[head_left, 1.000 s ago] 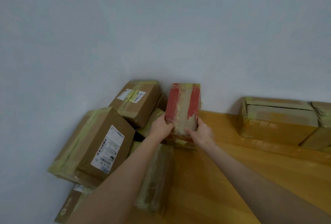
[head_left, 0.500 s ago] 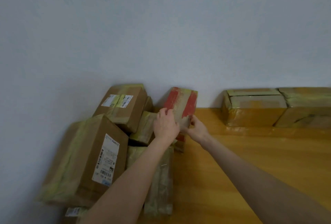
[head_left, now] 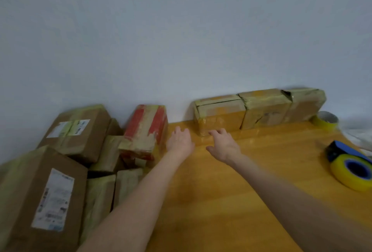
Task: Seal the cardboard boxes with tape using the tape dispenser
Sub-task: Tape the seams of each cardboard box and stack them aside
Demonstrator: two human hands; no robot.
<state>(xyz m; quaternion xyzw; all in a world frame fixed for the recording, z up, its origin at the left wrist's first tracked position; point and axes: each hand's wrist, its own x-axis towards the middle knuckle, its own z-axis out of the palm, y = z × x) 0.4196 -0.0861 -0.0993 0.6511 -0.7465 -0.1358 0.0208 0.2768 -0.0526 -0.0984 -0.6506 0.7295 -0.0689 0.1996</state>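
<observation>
- Dispenser: blue frame loaded with a yellow tape roll, lying on the table at the near right edge. It is well apart from both hands and nothing touches it.
- Red box: broad red bands with pale tape across them. It sits tilted on top of the pile at the table's far left, close to the wall.
- Row of boxes: three, side by side and touching, along the wall at far right. All are wrapped in yellowish tape, and the rightmost has a torn top corner.
- Pile: brown taped boxes heaped at left, leaning on each other. The label box is nearest, with a white shipping label facing up. A second labelled box lies farther back.
- Left hand: palm down, fingers loosely spread, holding nothing, just right of the red box. I cannot tell whether it touches the table.
- Right hand: palm down, fingers spread wide, holding nothing. Its fingertips are just short of the near face of the leftmost box in the row.
- Spare roll: yellow tape standing at the right end of the row.
- Something white and blurred lies at the right edge, unidentifiable.
</observation>
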